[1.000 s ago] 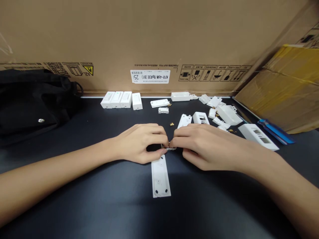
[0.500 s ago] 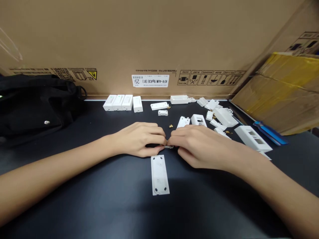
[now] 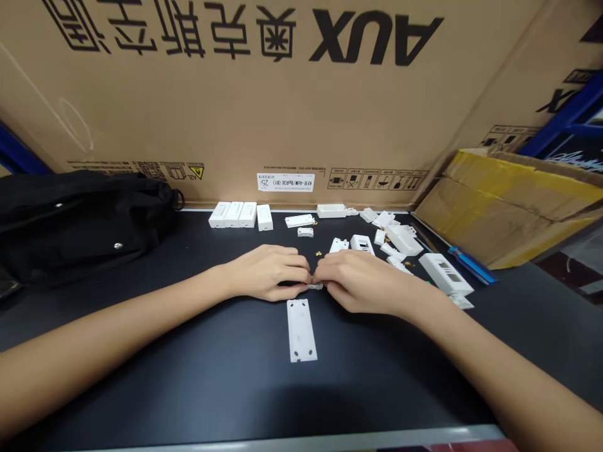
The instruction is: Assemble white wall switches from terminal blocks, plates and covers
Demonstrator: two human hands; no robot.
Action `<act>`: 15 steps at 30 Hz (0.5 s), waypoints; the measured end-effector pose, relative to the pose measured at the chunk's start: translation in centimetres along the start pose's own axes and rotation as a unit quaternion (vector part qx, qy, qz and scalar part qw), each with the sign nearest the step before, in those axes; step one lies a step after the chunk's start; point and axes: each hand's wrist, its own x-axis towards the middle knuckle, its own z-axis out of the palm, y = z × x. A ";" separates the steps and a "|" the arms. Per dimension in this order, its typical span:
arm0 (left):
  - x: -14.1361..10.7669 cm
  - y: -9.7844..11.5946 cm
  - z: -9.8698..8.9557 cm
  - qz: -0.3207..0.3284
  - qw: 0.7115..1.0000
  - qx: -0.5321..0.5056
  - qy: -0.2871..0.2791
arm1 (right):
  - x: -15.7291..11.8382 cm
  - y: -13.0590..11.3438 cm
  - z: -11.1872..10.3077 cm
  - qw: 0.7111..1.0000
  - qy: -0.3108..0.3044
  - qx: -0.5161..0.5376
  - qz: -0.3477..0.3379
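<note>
My left hand [image 3: 273,273] and my right hand [image 3: 355,276] meet at the middle of the black table, fingertips pinched together. Between them is a small white plastic part [image 3: 315,286], mostly covered by the fingers; both hands grip it. A flat white plastic plate [image 3: 302,331] with a hole near each corner lies just in front of the hands. Behind the fingers lies a small brass piece [image 3: 318,253]. Farther back are a short white plastic piece [image 3: 305,232] and a long white plate [image 3: 300,220].
Several white rectangular housings [image 3: 233,215] stand at the back left, beside a black bag [image 3: 85,220]. More white plastic parts [image 3: 404,240] lie scattered to the right, near a blue-handled tool [image 3: 472,265]. A taped cardboard box [image 3: 509,207] stands at right; a large carton [image 3: 245,113] walls the back.
The head view has tilted up and pulled back, so more of the carton and the table's front edge show. My hands keep pinching the small white part at the same spot.
</note>
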 end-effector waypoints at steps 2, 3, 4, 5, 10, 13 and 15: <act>0.0 0.0 0.1 0.000 1.000 0.005 0.005 | 0.0 0.1 0.0 1.000 0.002 0.004 0.003; -0.1 0.0 0.1 -0.002 1.000 0.003 0.009 | -0.1 0.2 -0.1 1.000 0.002 0.012 0.000; -0.1 0.0 0.2 -0.003 1.000 0.001 0.013 | -0.1 0.3 -0.1 1.000 0.003 0.022 -0.005; -0.2 -0.1 0.2 -0.003 1.000 -0.002 0.017 | -0.1 0.5 -0.1 0.999 0.003 0.031 -0.012; -0.2 -0.1 0.4 0.007 1.000 0.002 0.022 | -0.3 1.4 -0.1 0.998 0.010 0.050 -0.036; -0.2 -0.1 0.3 0.006 1.000 0.006 0.023 | -0.4 1.6 0.0 0.998 0.014 0.052 -0.043; -0.2 0.0 0.2 0.002 1.000 0.003 0.023 | -0.4 1.7 0.2 0.998 0.016 0.049 -0.045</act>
